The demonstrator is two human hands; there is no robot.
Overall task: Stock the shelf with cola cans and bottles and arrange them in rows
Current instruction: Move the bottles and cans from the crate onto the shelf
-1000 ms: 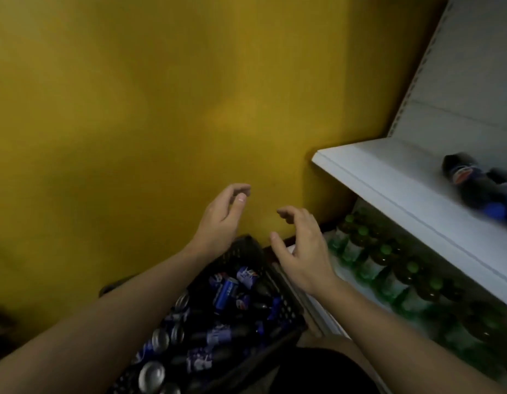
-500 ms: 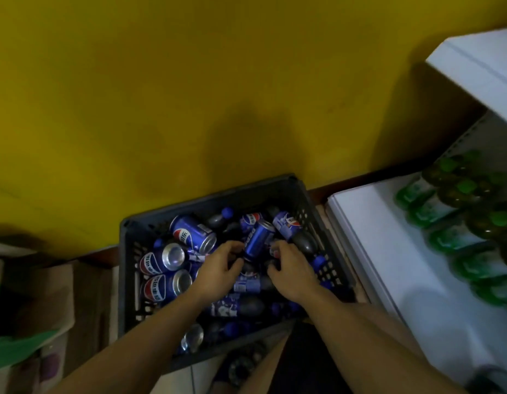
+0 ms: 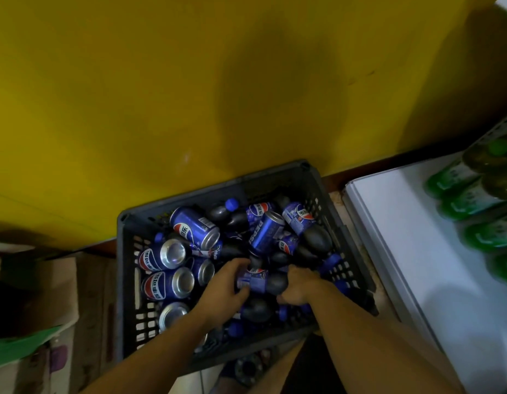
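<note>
Your hands have closed in on one small cola bottle lying on its side in the middle of the black crate. Your left hand wraps its label end; your right hand cups the dark shoulder end, where half a second ago both were only feeling among the pile. So the pick looks under way. Loose cola cans lie left of the bottle; the white shelf, right of the crate, waits.
</note>
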